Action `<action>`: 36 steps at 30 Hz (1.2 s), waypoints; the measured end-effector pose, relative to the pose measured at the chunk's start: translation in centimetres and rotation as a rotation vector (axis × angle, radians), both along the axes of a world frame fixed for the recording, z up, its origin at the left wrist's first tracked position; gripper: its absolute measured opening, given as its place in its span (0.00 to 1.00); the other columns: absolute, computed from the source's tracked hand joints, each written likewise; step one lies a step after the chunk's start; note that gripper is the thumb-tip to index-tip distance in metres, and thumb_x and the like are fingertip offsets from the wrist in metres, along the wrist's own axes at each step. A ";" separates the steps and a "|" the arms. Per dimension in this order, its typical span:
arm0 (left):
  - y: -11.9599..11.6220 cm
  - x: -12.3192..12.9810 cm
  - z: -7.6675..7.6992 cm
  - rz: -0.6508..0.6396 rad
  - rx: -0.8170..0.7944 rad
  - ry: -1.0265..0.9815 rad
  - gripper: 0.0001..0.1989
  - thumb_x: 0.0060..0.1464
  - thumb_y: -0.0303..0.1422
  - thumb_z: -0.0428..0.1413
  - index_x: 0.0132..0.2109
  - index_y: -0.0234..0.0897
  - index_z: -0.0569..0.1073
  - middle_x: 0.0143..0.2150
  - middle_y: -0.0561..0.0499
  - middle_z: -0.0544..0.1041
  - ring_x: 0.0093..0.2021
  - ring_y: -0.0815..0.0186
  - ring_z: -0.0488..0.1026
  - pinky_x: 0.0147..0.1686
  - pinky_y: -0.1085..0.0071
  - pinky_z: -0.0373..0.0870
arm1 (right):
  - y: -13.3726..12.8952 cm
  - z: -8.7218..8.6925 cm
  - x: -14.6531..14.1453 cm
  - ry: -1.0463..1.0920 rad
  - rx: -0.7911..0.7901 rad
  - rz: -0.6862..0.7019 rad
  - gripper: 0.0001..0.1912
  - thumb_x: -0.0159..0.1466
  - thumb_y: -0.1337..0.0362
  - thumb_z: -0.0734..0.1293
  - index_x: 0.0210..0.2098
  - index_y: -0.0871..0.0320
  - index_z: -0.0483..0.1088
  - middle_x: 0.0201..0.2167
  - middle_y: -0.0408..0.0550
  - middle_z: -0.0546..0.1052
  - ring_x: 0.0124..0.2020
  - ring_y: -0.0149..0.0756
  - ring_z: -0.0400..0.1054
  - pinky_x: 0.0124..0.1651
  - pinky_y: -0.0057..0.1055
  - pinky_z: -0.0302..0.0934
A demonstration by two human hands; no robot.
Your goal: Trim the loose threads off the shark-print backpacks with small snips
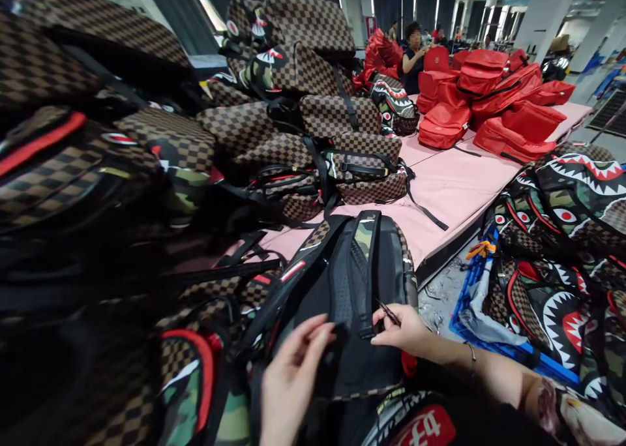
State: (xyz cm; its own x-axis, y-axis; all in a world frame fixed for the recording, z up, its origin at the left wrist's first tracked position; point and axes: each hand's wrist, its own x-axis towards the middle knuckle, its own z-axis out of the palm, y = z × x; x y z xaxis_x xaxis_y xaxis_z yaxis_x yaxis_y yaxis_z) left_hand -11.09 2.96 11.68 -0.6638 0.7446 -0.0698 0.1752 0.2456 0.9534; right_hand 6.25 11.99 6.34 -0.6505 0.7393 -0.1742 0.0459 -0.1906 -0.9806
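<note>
A black-backed backpack [337,289] with brown checkered sides lies in front of me, its padded back and shoulder straps facing up. My right hand [403,328] is over the lower end of a strap [366,283]. It is closed around small dark thread snips [388,312], whose tips point up and left. To the left, my left hand [298,368] hovers above the back panel, thumb and fingers pinched together and slightly blurred. Whatever may be between those fingertips cannot be made out.
Checkered backpacks [323,113] pile high at the left and back. Red backpacks [489,100] are heaped on the far end of the pink-covered table [450,178], near a person [413,58]. At the right, a blue crate [464,302] holds shark-mouth bags [562,322].
</note>
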 end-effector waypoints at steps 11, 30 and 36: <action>1.6 5.6 -2.9 0.048 0.149 -0.346 0.16 0.37 0.40 0.62 0.33 0.34 0.72 0.28 0.51 0.74 0.31 0.67 0.72 0.35 0.72 0.69 | -0.7 2.1 1.4 -0.100 0.273 0.056 0.13 0.52 0.59 0.70 0.34 0.58 0.70 0.26 0.39 0.70 0.26 0.27 0.61 0.29 0.23 0.54; 1.1 6.8 -2.9 0.085 0.166 0.098 0.10 0.48 0.40 0.54 0.28 0.37 0.70 0.42 0.46 0.70 0.47 0.59 0.66 0.49 0.64 0.60 | 4.4 7.1 2.4 -0.507 1.369 0.442 0.11 0.63 0.58 0.59 0.30 0.58 0.67 0.26 0.46 0.71 0.27 0.33 0.64 0.29 0.28 0.51; 1.4 6.7 -2.5 0.125 0.184 -0.617 0.15 0.44 0.44 0.58 0.32 0.35 0.69 0.40 0.48 0.73 0.30 0.70 0.69 0.32 0.71 0.67 | 3.4 4.1 3.9 -0.271 0.751 0.136 0.09 0.62 0.60 0.61 0.39 0.58 0.66 0.31 0.43 0.73 0.31 0.29 0.66 0.33 0.24 0.57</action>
State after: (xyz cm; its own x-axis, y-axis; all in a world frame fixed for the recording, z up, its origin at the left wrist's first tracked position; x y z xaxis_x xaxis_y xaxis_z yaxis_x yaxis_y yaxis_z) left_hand -4.42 4.37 9.17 -0.6252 0.7005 -0.3442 -0.4367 0.0516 0.8981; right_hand 10.11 15.38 10.47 -0.7496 0.6389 0.1732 0.2756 0.5391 -0.7959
